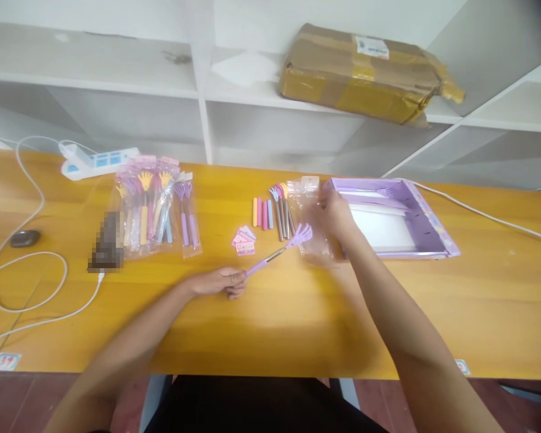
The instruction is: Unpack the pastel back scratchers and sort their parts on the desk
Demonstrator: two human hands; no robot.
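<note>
My left hand is closed around the purple handle of a back scratcher, whose hand-shaped head points right and away from me. At the right, my right hand has its fingers curled at the edge of a clear plastic bag, beside a purple box; its fingertips are partly blurred. Between the hands lie several metal-shafted scratchers without grips and several loose coloured handles. Nearer me is a small pile of pink cards.
Bagged scratchers lie at the left, near a white power strip, a pixelated dark object, a black mouse-like object and white cables. The purple box holds a purple scratcher. A taped carton rests on the shelf behind.
</note>
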